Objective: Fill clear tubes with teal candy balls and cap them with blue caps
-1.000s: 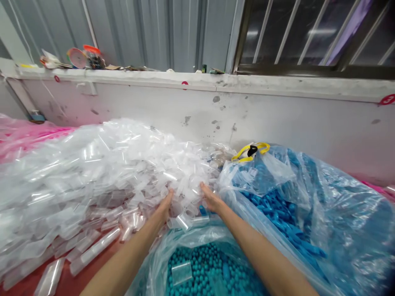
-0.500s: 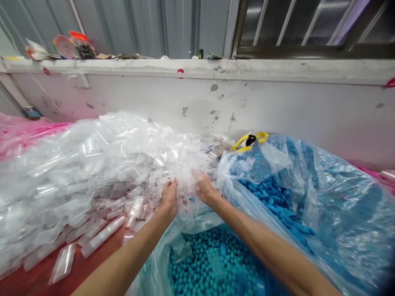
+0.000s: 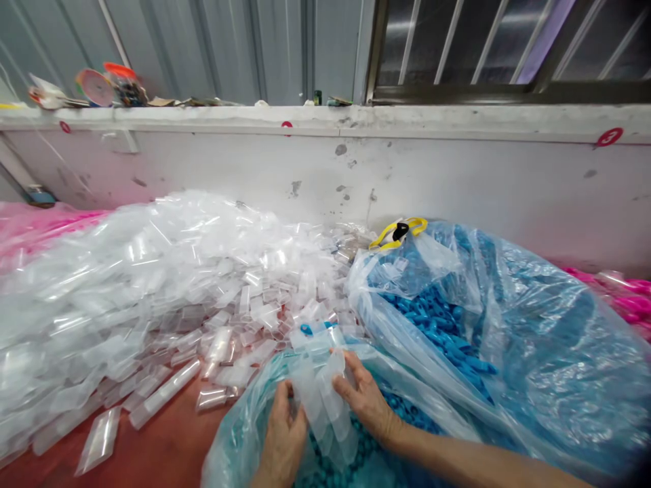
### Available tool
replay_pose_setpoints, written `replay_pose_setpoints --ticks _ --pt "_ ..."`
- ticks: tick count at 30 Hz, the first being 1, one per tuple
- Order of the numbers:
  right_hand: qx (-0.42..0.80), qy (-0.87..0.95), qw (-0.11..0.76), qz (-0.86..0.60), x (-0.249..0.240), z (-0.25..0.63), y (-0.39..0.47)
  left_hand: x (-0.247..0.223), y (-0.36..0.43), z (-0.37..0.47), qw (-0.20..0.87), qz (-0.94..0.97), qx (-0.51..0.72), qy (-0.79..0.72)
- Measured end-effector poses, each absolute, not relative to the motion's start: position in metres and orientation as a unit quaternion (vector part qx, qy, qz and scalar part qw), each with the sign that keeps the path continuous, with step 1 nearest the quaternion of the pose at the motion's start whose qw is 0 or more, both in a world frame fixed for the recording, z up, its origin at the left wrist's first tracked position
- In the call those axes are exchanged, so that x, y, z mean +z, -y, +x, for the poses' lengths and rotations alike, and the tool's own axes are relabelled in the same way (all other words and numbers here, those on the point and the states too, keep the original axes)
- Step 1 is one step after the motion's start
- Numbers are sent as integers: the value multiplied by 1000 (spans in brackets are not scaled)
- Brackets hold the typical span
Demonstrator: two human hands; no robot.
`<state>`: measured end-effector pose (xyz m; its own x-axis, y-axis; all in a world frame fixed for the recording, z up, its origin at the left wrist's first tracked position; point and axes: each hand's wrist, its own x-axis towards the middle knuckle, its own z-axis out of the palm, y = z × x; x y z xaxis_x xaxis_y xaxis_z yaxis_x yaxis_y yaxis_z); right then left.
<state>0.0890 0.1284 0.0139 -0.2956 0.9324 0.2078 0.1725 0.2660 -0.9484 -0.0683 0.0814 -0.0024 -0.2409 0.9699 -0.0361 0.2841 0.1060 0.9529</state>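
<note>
Several clear plastic sleeves (image 3: 325, 400) hang in a cluster over an open bag of teal beads (image 3: 356, 440). My right hand (image 3: 363, 393) pinches the sleeves from the right, thumb and fingers on their upper part. At their left edge is my left hand (image 3: 285, 423), its thumb and index finger apart, with nothing visible between them. A large heap of clear sleeves (image 3: 167, 271) spreads over the red surface (image 3: 167, 440) to the left. Just behind the hands, a small blue piece (image 3: 318, 328) lies by the heap.
A large clear bag (image 3: 549, 339) of blue pieces (image 3: 442, 325) stands at the right, with a yellow-edged item (image 3: 399, 232) on its top. Pink pieces (image 3: 630, 295) lie at the far right. A white wall (image 3: 458, 176) with a ledge runs behind.
Both hands have come back from the heap toward me, over the bead bag, with a cluster of sleeves. My left hand has opened. The view has shifted slightly right.
</note>
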Motion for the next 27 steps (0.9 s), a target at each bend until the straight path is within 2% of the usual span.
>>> replay_pose_setpoints --ticks 3,9,14,18,20,22,24,27 --pt "343 782 362 -374 8 98 -154 1 -97 -74 286 653 325 -621" --pt "140 932 160 -292 12 114 -183 -11 -108 -80 -56 784 80 -613" --pt "126 941 133 -286 3 136 -173 -20 -96 -91 -206 792 0 -575" --pt "141 918 91 -358 12 138 -170 -10 -87 -93 -171 803 12 -571" --pt "193 911 69 -357 28 135 -171 7 -86 -90 -84 803 41 -589" --pt "270 898 70 -340 50 131 -176 31 -91 -88 46 798 93 -593" --pt "345 863 116 -351 70 126 -189 54 -105 -94 156 773 178 -588" --pt "371 779 254 -438 83 113 -225 69 -142 -119 147 638 281 -701"
